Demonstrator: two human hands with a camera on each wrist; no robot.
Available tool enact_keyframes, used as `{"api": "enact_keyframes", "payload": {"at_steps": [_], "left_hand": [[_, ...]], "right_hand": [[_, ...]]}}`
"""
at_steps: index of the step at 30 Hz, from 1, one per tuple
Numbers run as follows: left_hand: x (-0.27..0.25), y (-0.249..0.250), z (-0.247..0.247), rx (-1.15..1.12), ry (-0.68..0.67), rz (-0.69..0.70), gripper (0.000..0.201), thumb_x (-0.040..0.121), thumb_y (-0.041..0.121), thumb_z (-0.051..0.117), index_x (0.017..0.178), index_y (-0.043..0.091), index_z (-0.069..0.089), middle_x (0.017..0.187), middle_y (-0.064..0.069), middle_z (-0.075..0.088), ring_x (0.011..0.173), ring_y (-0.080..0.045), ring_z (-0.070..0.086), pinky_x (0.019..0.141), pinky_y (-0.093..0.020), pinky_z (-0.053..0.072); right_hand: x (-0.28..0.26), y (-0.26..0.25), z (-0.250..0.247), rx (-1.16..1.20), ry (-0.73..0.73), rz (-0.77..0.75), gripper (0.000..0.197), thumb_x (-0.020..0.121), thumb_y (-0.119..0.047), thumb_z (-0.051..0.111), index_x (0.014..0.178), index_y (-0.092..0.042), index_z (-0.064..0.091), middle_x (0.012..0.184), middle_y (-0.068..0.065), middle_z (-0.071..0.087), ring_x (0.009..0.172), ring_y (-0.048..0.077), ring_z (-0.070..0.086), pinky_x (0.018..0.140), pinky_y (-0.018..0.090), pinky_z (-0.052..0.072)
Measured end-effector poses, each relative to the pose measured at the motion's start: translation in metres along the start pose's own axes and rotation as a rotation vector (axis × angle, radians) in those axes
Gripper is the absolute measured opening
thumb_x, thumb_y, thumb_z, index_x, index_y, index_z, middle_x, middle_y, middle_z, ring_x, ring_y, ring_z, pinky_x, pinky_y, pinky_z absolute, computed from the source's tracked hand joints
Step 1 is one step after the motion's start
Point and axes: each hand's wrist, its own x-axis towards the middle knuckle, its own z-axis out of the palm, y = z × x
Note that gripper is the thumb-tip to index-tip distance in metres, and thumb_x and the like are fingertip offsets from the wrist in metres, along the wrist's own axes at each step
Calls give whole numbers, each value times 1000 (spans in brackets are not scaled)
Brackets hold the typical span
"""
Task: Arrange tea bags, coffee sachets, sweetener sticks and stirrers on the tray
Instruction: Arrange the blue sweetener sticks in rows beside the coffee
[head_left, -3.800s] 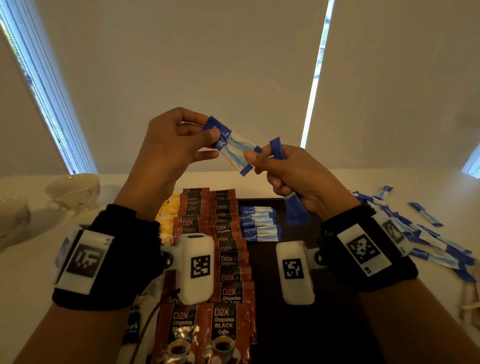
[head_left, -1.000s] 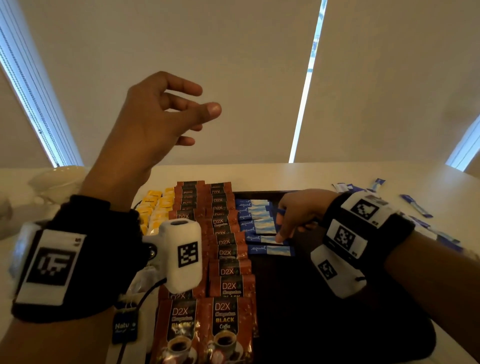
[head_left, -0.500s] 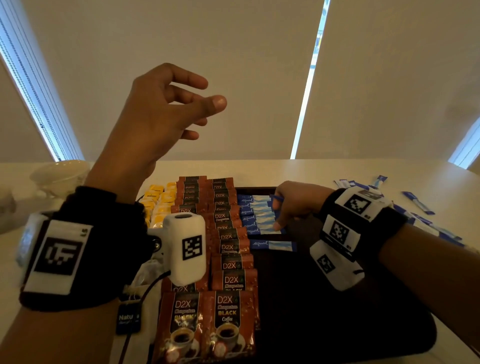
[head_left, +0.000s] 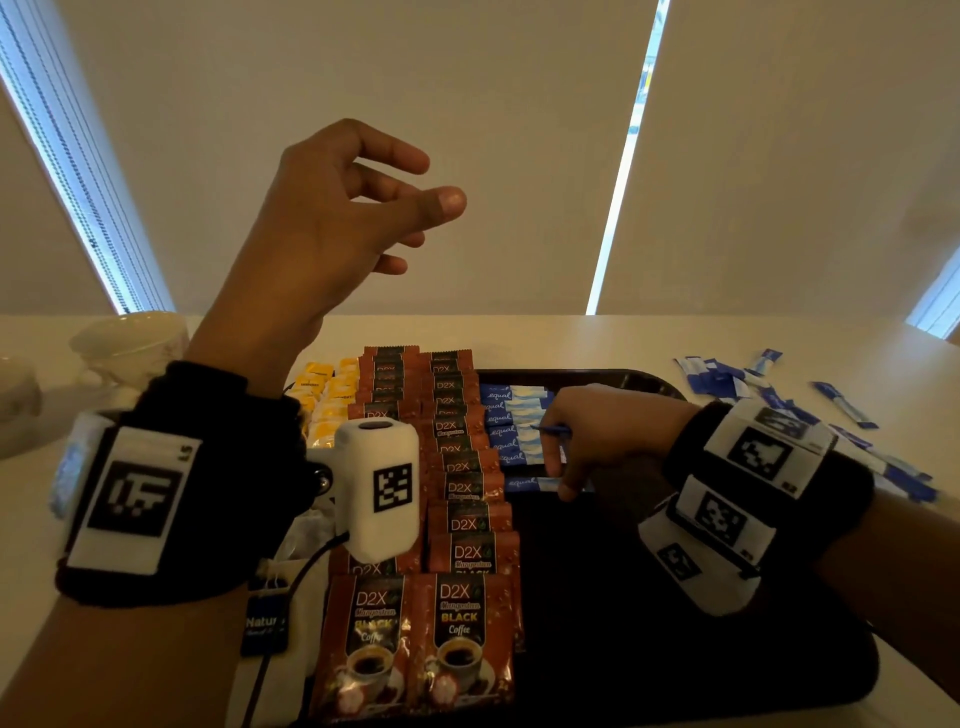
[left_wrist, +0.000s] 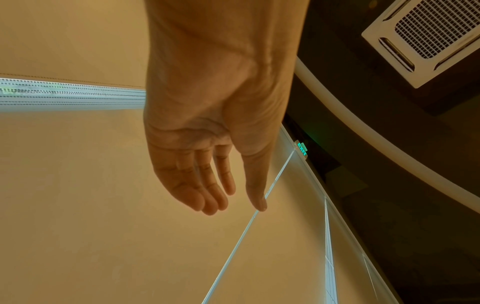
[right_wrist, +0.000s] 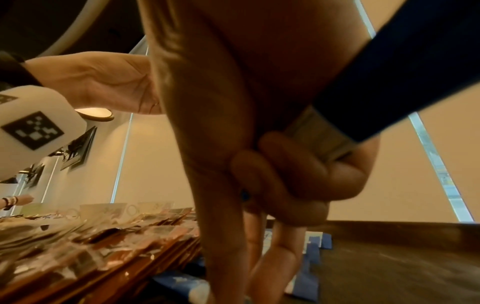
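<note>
My left hand (head_left: 415, 208) hangs raised above the table, fingers loosely spread and holding nothing; the left wrist view shows the same bare palm (left_wrist: 233, 201). My right hand (head_left: 563, 467) is low over the dark tray (head_left: 675, 649). Its straight fingertips touch the nearest blue sweetener stick (head_left: 530, 483) of the row of sticks (head_left: 511, 421). Its curled fingers grip spare sweetener sticks (head_left: 553, 430), which appear as a blue and white strip (right_wrist: 384, 86) in the right wrist view. Two columns of brown coffee sachets (head_left: 467, 545) lie to the left of the sticks. Yellow tea bags (head_left: 322, 395) lie further left.
Several loose sweetener sticks (head_left: 727, 379) are scattered on the white table to the right of the tray. White cups (head_left: 130, 343) stand at the back left. A tea bag tag (head_left: 265, 623) lies by my left wrist. The tray's right half (head_left: 701, 675) is bare.
Earlier both hands held sticks up in the air. The right hand has come down to the tray and now touches the nearest stick; the left hand stays raised.
</note>
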Motion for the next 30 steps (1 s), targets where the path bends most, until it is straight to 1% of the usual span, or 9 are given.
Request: {"api": "enact_keyframes", "payload": {"at_steps": [2,7,9,16,20,23,26,28,30], "left_hand": [[0,0,0,-4,1,-3,42,74,40,73,110,25,58,90,5,68,79,-6,69,64,-23,56],[0,0,0,7,4,4,42,76,40,72,111,23,58,91,5,68,80,-8,69,64,-23,56],[1,0,-1,9,4,4,41,76,39,72,111,23,58,90,5,68,79,-8,69,64,-23,56],[1,-1,-1,13,2,6,40,77,39,72,110,23,58,91,5,68,80,-9,69,64,-23,56],[1,-1,0,15,-3,13,39,77,39,72,110,23,58,91,4,69,80,-8,69,64,-22,56],[2,-1,1,15,-12,10,39,77,39,72,110,23,58,92,4,68,80,-9,69,64,-23,56],[2,-2,1,19,-18,17,40,77,40,72,110,23,59,91,4,68,78,-8,69,63,-22,57],[2,-2,1,16,-21,19,39,77,40,72,110,23,59,90,4,68,78,-8,69,63,-22,56],[2,-3,1,16,-23,20,39,77,39,72,110,23,59,90,4,68,78,-8,69,63,-23,56]], "right_hand": [[3,0,0,7,27,-13,24,73,-20,78,93,-12,67,86,-4,59,79,9,54,66,19,43],[8,1,0,48,80,-28,30,71,-24,80,93,-7,68,98,5,67,92,18,60,73,26,49],[9,3,1,56,93,-21,29,70,-25,80,90,-7,69,96,5,68,89,17,60,71,24,48],[8,5,-2,115,84,-5,21,71,-27,79,75,-17,61,94,5,66,87,16,59,76,29,50],[7,4,-9,280,200,-43,23,77,-26,75,91,-14,62,81,-3,62,67,4,57,59,17,44],[9,7,-15,368,305,6,29,88,-20,64,114,-12,58,78,-1,61,56,2,56,51,15,43],[15,6,-15,338,257,66,37,94,-7,51,130,-12,49,67,-2,53,37,-1,48,37,14,35],[19,5,-13,283,197,102,45,93,-1,47,137,-11,43,68,-5,46,44,3,44,37,15,35],[22,4,-11,294,143,137,42,95,0,44,136,-9,44,68,0,48,39,4,45,33,14,34]]}}
